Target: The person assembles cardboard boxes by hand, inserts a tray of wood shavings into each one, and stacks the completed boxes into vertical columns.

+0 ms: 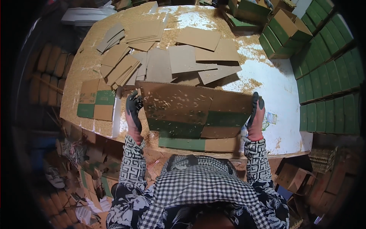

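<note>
A flat cardboard box blank (198,110), brown with green panels, is held up on edge over the near side of the table. Pale flakes are scattered across its face, some seemingly in the air. At its left edge my left hand (133,112), in a black and pink glove, is closed with fingers curled. My right hand (257,116), gloved the same way, grips the opposite edge near the upper corner. Below the held piece lies another green and brown cardboard blank (183,143) at the table's front edge. The fingertips behind the board are hidden.
Loose cardboard sheets (158,63) are spread over the flake-covered table (87,57). A green and brown blank (95,100) lies at the left. Open boxes (284,32) stand at the back right, beside stacked green boxes (328,84). Below right is a brown carton (293,177).
</note>
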Demonstrator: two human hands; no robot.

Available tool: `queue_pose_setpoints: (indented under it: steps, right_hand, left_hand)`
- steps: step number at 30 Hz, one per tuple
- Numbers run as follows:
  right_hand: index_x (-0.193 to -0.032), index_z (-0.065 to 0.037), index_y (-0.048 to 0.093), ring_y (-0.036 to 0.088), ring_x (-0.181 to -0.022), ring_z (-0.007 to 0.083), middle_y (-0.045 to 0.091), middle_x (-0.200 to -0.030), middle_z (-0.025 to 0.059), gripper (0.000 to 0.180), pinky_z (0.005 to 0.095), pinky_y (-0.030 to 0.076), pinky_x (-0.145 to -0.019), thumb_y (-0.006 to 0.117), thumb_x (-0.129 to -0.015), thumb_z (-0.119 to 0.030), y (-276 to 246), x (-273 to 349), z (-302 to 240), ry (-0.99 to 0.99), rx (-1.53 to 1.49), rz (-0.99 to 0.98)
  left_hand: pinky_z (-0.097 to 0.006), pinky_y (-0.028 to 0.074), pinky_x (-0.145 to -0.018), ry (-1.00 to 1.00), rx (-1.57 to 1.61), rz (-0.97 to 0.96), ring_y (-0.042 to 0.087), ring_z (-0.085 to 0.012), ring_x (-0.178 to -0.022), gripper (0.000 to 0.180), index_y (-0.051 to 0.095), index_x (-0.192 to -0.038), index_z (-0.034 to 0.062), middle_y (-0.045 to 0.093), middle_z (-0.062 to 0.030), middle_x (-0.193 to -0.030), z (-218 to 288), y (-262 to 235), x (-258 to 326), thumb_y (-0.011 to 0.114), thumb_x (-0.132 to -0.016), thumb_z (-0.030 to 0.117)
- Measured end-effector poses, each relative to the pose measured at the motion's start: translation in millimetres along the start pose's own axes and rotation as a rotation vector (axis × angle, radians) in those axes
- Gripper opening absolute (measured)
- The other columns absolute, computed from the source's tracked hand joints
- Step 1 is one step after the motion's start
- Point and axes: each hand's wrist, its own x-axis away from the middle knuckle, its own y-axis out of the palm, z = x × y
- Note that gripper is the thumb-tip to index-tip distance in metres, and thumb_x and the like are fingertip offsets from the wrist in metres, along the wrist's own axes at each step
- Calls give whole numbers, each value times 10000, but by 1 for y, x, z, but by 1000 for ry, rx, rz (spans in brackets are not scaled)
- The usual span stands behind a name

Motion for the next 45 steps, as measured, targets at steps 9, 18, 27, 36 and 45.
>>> queue_pose_setpoints:
  steps: [9,18,27,36,45]
  right_hand:
    - [-1000,-4,465,479,-864,157,514,-943,89,202,293,397,-789,523,-869,-145,47,109,-69,-356,-74,-133]
    - [-1328,5,331,467,-1076,209,466,-1195,118,535,324,361,-977,501,-822,-17,12,26,-4,-212,-392,-62]
    - [-1340,-106,370,347,-1140,424,373,-1218,227,871,485,295,-963,782,-589,-259,1,46,-29,-752,926,-286]
    - [-1066,-173,612,364,-1185,438,451,-1229,181,648,633,233,-970,798,-482,-384,-88,89,-23,-695,872,-1347]
    - [-1241,-1,476,500,-1108,193,514,-1227,101,421,321,414,-941,471,-932,-287,-42,-12,9,356,-342,-806]
  left_hand:
    - [-359,435,-802,642,-708,165,541,-295,-910,275,523,-1110,9,562,-169,-984,-3,-20,-27,417,-892,139]
    - [-412,294,-1050,-44,-14,-578,390,-288,-1253,450,492,-1244,55,437,-166,-1321,94,50,115,550,-845,255]
    - [-476,213,-1065,95,-623,-806,304,-372,-1265,797,392,-1300,42,401,-191,-1304,51,83,141,723,-637,334]
    - [-342,248,-1060,-599,-58,-527,288,-268,-1296,860,261,-1382,-9,285,-185,-1422,11,47,138,662,-767,439]
    - [-335,321,-1024,-161,-286,-525,397,-237,-1228,696,344,-1345,0,384,-161,-1357,72,33,124,601,-832,394]
